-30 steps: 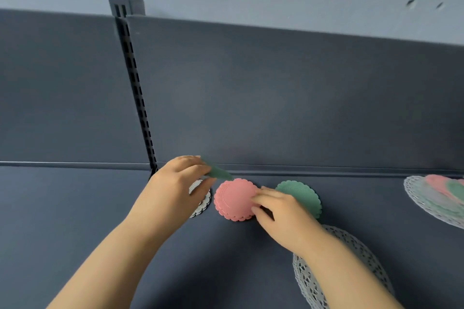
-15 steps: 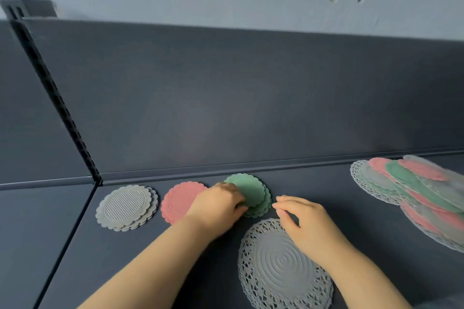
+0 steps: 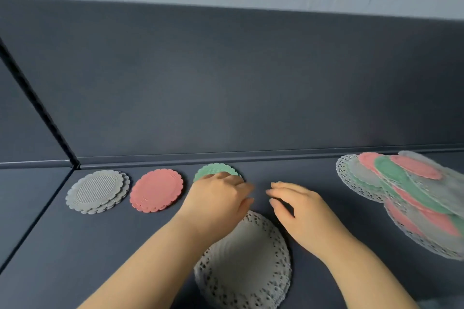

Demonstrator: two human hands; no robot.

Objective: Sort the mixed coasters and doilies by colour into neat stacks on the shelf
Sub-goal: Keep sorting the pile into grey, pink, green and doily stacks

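Observation:
Three small stacks lie in a row on the dark shelf: grey coasters (image 3: 98,191) at the left, pink coasters (image 3: 156,189) in the middle, green coasters (image 3: 214,170) to their right. My left hand (image 3: 218,198) hovers over the front of the green stack, fingers relaxed, holding nothing. My right hand (image 3: 296,208) is beside it, fingers loosely curled and empty. A stack of white lace doilies (image 3: 244,262) lies under both wrists. At the right sits a mixed pile (image 3: 411,193) of pink, green and grey coasters on lace doilies.
The shelf's dark back panel (image 3: 226,83) rises just behind the stacks. A slotted upright (image 3: 37,103) and a seam divide off another shelf section at the left. Bare shelf surface (image 3: 75,258) lies at the front left.
The view has swung right, so the mixed pile came into sight. My left hand carried a green coaster over, set it on the green stack and let go. My right hand left the pink stack.

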